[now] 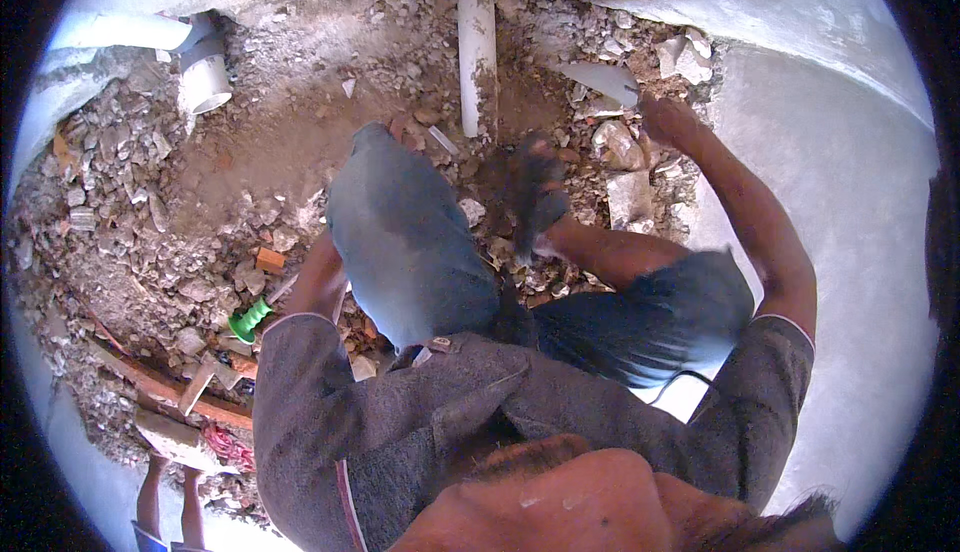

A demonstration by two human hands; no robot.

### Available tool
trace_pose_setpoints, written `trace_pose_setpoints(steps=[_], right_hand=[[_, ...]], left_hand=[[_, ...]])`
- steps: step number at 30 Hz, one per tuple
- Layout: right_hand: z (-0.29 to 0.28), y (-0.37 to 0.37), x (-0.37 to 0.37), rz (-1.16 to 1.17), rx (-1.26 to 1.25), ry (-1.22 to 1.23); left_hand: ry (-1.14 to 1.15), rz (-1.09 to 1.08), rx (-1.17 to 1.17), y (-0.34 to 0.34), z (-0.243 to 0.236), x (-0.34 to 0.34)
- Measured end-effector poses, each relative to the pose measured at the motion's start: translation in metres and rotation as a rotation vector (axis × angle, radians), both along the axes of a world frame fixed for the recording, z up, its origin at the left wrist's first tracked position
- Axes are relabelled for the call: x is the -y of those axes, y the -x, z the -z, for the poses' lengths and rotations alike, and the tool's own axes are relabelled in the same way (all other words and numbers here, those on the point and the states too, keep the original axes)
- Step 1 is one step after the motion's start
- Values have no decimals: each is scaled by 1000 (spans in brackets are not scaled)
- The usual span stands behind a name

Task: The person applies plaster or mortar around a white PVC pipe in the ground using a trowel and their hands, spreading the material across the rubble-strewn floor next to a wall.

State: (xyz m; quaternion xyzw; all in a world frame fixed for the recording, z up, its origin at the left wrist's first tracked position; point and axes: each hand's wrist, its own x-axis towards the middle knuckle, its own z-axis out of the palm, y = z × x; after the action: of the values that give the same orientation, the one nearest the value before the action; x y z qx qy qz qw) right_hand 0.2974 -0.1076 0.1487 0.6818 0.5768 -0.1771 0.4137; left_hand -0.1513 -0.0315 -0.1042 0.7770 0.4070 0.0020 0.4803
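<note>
My right hand (672, 124) is closed round the handle of a trowel (600, 80), whose pale flat blade points left over the rubble. The blade is just right of an upright white pipe (478, 52) that stands against the wall side. Stones and dirt lie under and around the blade. My left forearm (318, 282) runs forward beside my bent left knee, and the hand itself is hidden behind that leg. Near this forearm lies a green-handled tool (250, 320), along with an orange brick piece (270, 260).
A white pipe end (206, 82) with a grey collar sticks out at the far left. Larger stones (620, 147) lie by the smooth grey floor (830, 212) on the right. Wood pieces (197, 387) and a pale block (170, 440) are at lower left, near another person's legs (170, 500).
</note>
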Motion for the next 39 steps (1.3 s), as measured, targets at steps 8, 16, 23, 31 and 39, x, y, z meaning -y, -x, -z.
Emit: trace_pose_setpoints(steps=[8,16,23,31,39], right_hand=[[86,62,-47,-224,-295,165],[188,102,-8,199,-500,40],[60,102,-4,86,-487,-143],[182,294,-34,1499,-1002,-481],[312,301,-52,1281,-867,-495]], left_hand=[[-265,-100,22,-11,10,28],[-36,-249,142,-31,21,8],[-118,-208,71,-71,40,-61],[32,-653,216,-14,73,-59],[225,-985,252,69,29,-35]])
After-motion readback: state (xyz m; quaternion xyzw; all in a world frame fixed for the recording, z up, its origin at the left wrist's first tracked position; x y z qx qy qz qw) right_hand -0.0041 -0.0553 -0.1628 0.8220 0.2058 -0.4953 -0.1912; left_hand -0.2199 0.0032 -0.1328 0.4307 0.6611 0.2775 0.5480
